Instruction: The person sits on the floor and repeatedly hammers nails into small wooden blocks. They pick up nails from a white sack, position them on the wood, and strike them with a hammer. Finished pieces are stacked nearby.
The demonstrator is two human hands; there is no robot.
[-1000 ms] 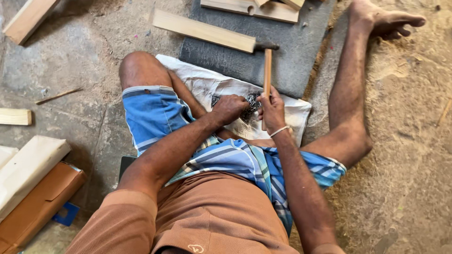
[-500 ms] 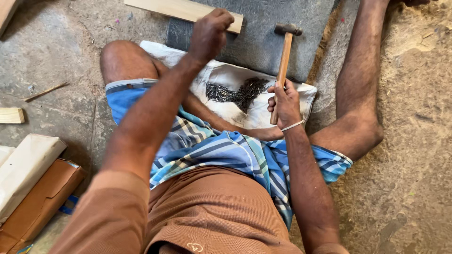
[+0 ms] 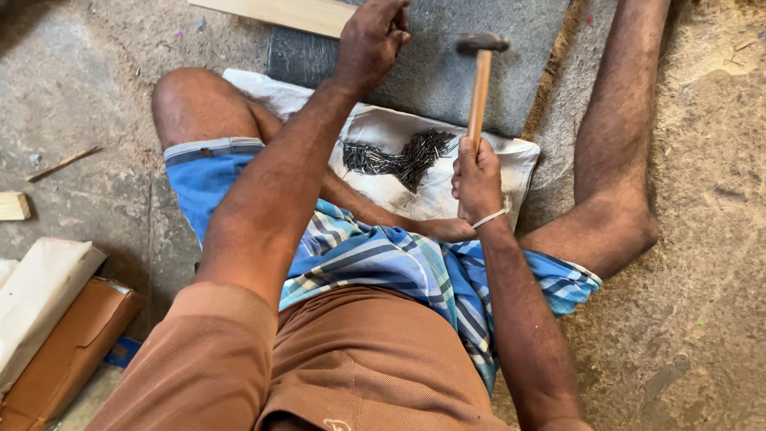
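Note:
I sit on the floor with my legs spread. My left hand [image 3: 371, 40] reaches forward to the edge of a pale wooden plank [image 3: 287, 13] that lies on a grey slab [image 3: 435, 76]. Its fingers are pinched together as on a nail, which is too small to make out. My right hand [image 3: 477, 179] grips the wooden handle of a hammer [image 3: 479, 80], held upright with the metal head over the slab. A pile of dark nails [image 3: 403, 156] lies on a white cloth [image 3: 515, 160] between my legs, just left of my right hand.
At the left edge lie a small wood block [image 3: 12, 206], a thin stick [image 3: 64, 162], a white wrapped board [image 3: 40, 295] and a brown cardboard box [image 3: 72, 351]. Sawdust covers the floor [image 3: 702, 239] on the right, beyond my right leg.
My left hand left the nail pile and reached forward to the plank. My right hand kept the hammer and raised it upright over the slab.

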